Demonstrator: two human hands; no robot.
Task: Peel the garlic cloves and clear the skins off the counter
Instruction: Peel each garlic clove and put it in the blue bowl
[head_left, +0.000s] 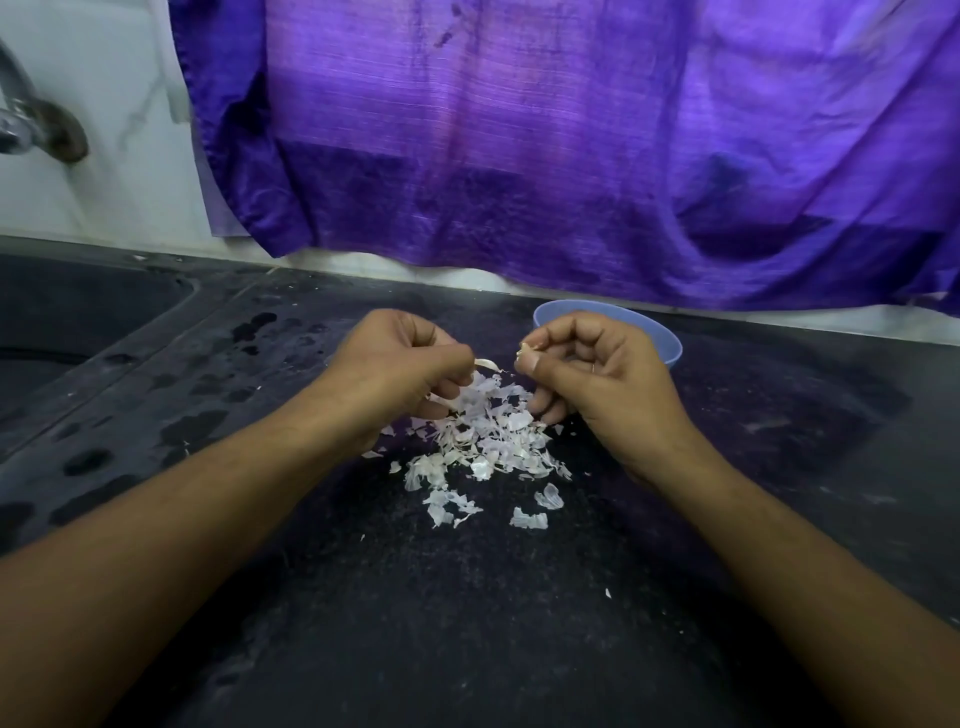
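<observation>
Forearms (171, 535) cross the dark speckled surface (467, 649), where a pile of white papery garlic skins (483, 447) lies mid-frame. The left hand (400, 364) pinches a curled skin strip (487, 365) in its fingers; the right hand (602, 379) pinches, seemingly, a small garlic clove (525, 351).

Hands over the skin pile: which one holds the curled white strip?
The left hand; the curled strip of skin sticks out from its grip toward the right hand, which pinches only a small pale bit.
</observation>
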